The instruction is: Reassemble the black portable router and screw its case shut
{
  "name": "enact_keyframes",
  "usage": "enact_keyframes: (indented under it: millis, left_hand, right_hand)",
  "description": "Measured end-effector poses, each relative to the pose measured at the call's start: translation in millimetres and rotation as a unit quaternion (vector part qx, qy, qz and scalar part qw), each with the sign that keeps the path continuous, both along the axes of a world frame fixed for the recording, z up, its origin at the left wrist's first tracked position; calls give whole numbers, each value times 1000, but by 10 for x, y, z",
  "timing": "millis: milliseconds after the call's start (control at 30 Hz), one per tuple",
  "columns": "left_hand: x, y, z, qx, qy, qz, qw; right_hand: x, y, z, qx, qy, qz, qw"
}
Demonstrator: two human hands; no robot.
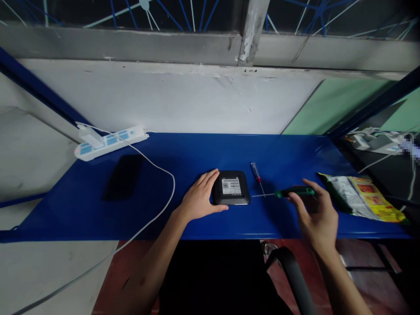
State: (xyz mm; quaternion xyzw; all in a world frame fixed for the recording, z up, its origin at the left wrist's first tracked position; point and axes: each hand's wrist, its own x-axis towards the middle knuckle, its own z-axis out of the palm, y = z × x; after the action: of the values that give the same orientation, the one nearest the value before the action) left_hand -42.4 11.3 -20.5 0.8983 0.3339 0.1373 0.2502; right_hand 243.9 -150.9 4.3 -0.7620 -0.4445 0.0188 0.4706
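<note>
A flat black electronic box with rounded corners lies on the blue table, a white printed label on its upper face. Round its left side is my left hand, thumb along the near edge and fingers at the far left corner. My right hand holds a screwdriver with a green and black handle in its fingers, above the table. The shaft points left, and its tip is a short way from the box's right edge. A smaller screwdriver with a clear and red handle lies behind that shaft.
On the left, a white power strip with a plugged-in charger has a white cable running across the blue table. A dark phone-like slab lies nearby. A yellow and silver packet sits at the right; a chair armrest is below.
</note>
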Motion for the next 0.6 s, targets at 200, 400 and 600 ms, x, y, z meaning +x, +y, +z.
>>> enact_keyframes:
  millis: [200, 400, 600]
  left_hand:
    - [-6, 8, -8, 1, 4, -5, 1000]
    - [-7, 16, 1, 0, -2, -5, 1000]
    - [-9, 11, -1, -4, 2, -6, 1000]
  right_hand:
    - [140, -336, -402, -90, 20, 3, 996]
    - [144, -370, -376, -99, -39, 72, 992]
    - [129, -354, -353, -77, -127, 111, 983]
